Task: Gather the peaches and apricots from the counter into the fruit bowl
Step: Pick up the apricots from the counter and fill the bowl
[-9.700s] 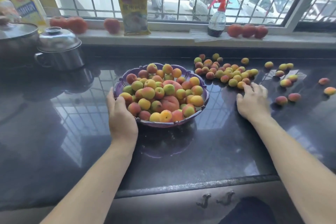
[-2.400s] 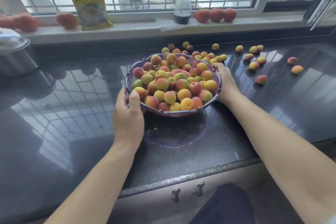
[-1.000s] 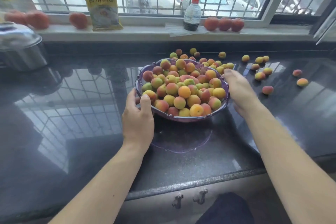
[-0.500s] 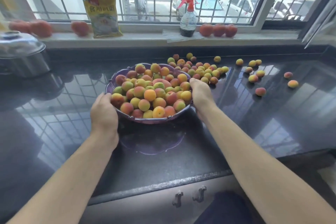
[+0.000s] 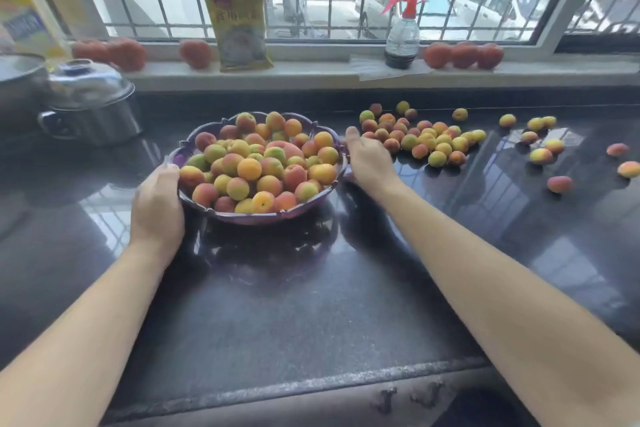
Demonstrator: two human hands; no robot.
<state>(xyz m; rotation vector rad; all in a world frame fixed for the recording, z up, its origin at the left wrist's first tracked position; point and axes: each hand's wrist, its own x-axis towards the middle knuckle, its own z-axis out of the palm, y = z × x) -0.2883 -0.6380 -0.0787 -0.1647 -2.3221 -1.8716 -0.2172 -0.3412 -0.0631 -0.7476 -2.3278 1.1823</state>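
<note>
While both hands' curled fingers (image 5: pixel 162 173) grip its rim, the fruit bowl (image 5: pixel 263 217) sits between them.

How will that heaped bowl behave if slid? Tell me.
Probably heavy: the bowl is heaped above its rim. Top fruit may roll off if jolted. It may glide easily on the glossy counter.
</note>
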